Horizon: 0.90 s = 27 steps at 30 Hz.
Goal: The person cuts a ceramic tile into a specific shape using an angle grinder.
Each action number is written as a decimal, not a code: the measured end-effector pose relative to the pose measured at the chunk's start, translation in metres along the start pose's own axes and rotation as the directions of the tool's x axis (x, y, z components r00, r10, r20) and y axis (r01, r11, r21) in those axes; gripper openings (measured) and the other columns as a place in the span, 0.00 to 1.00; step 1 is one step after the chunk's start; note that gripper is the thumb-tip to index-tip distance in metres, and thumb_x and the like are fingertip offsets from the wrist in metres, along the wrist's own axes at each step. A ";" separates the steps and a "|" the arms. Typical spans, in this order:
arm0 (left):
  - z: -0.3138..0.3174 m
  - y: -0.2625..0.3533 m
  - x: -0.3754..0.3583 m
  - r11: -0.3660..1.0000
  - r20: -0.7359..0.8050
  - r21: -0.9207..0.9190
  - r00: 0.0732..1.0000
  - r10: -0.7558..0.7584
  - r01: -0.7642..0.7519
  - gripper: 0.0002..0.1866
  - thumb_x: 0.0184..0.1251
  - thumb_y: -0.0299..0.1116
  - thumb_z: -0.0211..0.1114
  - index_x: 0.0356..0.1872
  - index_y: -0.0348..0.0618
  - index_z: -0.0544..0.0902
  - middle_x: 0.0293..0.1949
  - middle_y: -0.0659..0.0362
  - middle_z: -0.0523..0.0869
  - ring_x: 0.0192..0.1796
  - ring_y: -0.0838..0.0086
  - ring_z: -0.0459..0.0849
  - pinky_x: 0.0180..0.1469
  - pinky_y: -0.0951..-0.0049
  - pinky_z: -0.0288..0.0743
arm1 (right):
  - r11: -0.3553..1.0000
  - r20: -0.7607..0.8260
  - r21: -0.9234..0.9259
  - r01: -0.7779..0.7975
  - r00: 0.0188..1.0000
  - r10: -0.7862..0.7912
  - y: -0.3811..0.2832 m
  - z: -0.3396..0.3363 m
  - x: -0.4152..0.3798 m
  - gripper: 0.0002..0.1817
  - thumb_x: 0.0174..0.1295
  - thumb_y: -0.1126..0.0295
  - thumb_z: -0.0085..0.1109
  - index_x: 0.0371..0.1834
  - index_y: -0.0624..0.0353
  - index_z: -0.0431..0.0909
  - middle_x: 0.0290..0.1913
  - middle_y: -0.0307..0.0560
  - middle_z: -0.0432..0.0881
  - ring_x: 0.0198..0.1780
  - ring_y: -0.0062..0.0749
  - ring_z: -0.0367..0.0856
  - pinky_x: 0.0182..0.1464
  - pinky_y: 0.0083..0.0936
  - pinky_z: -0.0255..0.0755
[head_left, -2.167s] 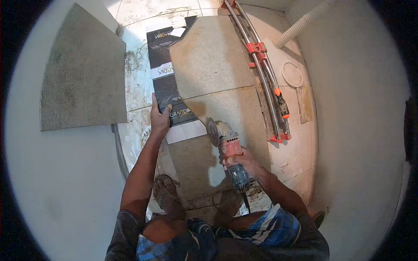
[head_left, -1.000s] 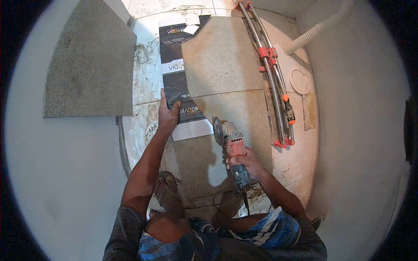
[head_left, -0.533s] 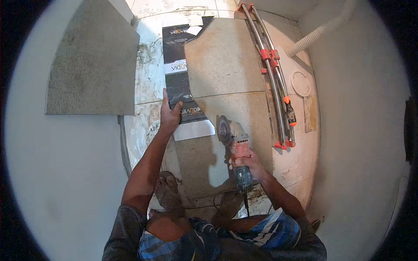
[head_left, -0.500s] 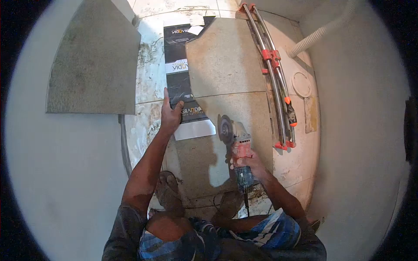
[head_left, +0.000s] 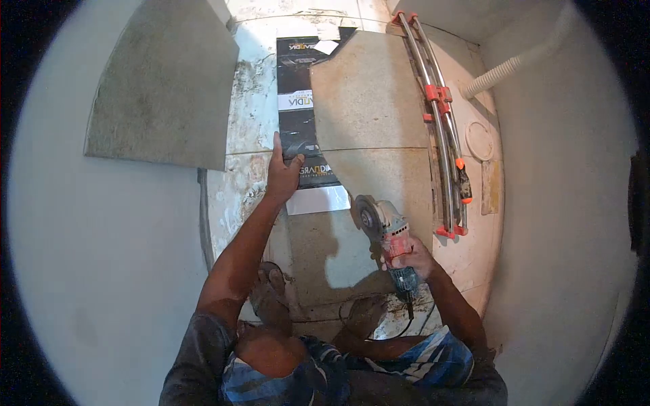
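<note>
My left hand grips the left edge of a printed cardboard piece, thumb on top and index finger stretched along the edge. The cardboard is black with white bands and a slanted cutout on its right side, and it lies flat over large grey-beige tiles. In my right hand is an angle grinder, gripped round its red and dark body. Its disc points forward, just right of the cardboard's near white end. A power cord trails from the grinder toward my feet.
A manual tile cutter with two metal rails and red fittings lies to the right, an orange-tipped tool on it. Beyond are a corrugated pipe and a round lid. A large grey tile leans at the left wall.
The view has shifted, so the scene sits further right. The grinder has come slightly nearer to me and its body is more tilted. My left hand keeps its place on the cardboard.
</note>
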<state>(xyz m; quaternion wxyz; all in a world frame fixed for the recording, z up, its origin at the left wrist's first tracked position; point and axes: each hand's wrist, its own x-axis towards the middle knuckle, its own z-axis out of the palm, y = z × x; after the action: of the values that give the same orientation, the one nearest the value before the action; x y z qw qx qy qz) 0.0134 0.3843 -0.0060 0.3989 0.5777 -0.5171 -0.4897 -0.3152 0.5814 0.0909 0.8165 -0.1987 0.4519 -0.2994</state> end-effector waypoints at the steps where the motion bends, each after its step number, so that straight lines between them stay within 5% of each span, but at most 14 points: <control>1: 0.001 -0.004 0.001 1.000 0.017 0.000 1.000 0.006 -0.006 0.47 0.72 0.32 0.66 0.83 0.32 0.46 0.70 0.39 0.75 0.68 0.58 0.77 0.72 0.65 0.68 | 1.000 0.016 0.004 0.001 1.000 -0.001 -0.002 0.003 -0.001 0.25 0.53 0.73 0.73 0.55 0.64 0.77 0.43 0.43 0.84 0.44 0.30 0.85 0.50 0.29 0.79; 4: 0.000 0.000 0.000 0.993 0.034 -0.028 0.993 0.112 -0.111 0.46 0.73 0.28 0.64 0.82 0.30 0.45 0.67 0.40 0.77 0.66 0.60 0.79 0.70 0.67 0.70 | 1.000 0.000 0.012 0.017 1.000 -0.017 0.005 0.001 -0.002 0.23 0.54 0.75 0.71 0.54 0.63 0.77 0.42 0.41 0.83 0.44 0.28 0.85 0.49 0.28 0.79; 6: 0.000 0.010 -0.004 0.991 0.040 -0.107 0.996 0.083 -0.079 0.45 0.73 0.28 0.64 0.82 0.29 0.45 0.67 0.41 0.77 0.65 0.61 0.78 0.70 0.68 0.69 | 0.999 -0.036 0.014 0.036 0.999 -0.036 0.010 0.001 -0.003 0.23 0.54 0.75 0.71 0.54 0.63 0.77 0.42 0.41 0.83 0.44 0.27 0.85 0.49 0.27 0.79; 14: 0.001 0.003 0.001 0.996 -0.014 0.082 0.999 -0.044 0.045 0.46 0.72 0.28 0.66 0.83 0.33 0.47 0.71 0.39 0.73 0.68 0.59 0.76 0.72 0.68 0.67 | 0.995 -0.049 0.080 0.065 0.997 -0.061 0.037 -0.002 0.005 0.26 0.58 0.78 0.69 0.61 0.62 0.75 0.45 0.40 0.84 0.44 0.27 0.85 0.48 0.28 0.81; 25: 0.003 0.003 -0.001 0.998 -0.009 0.033 0.998 -0.062 0.062 0.45 0.73 0.28 0.65 0.82 0.30 0.46 0.71 0.38 0.73 0.69 0.58 0.76 0.72 0.67 0.67 | 0.993 -0.131 0.002 0.116 0.985 -0.115 0.033 0.016 0.031 0.30 0.55 0.77 0.70 0.64 0.59 0.75 0.44 0.36 0.83 0.43 0.24 0.84 0.47 0.28 0.80; 27: 0.004 0.004 -0.002 0.998 0.004 0.055 0.999 0.038 -0.038 0.45 0.74 0.29 0.65 0.82 0.29 0.47 0.72 0.37 0.72 0.70 0.57 0.76 0.72 0.67 0.66 | 0.992 -0.154 0.012 0.129 0.980 -0.125 0.037 0.012 0.036 0.29 0.55 0.75 0.70 0.63 0.59 0.75 0.42 0.37 0.83 0.41 0.25 0.84 0.45 0.28 0.81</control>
<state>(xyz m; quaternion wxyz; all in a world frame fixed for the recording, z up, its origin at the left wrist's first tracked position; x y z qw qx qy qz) 0.0090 0.3860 -0.0024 0.3914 0.5778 -0.5417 -0.4684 -0.2782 0.5851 0.0530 0.7607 -0.1945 0.4964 -0.3703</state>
